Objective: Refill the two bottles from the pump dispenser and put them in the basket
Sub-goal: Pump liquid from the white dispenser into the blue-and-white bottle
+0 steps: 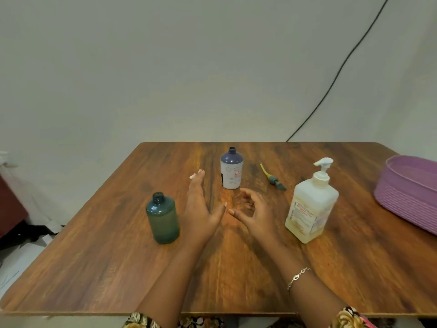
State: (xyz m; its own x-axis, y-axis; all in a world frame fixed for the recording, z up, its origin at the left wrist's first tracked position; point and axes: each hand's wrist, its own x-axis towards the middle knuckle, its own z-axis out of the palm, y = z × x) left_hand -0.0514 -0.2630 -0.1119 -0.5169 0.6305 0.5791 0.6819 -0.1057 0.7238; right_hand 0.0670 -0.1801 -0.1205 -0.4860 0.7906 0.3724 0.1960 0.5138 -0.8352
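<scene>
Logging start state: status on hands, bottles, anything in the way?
Left hand and right hand open, empty. Green bottle and purple bottle upright, uncapped, outside basket. Loose nozzle lies between purple bottle and dispenser.

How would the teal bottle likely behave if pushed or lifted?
The teal bottle stands upright on a broad base, so a low push would probably slide it rather than tip it. Its smooth, plastic-looking wall may be slippery. The neck is uncapped, so tilting could spill any contents.
</scene>
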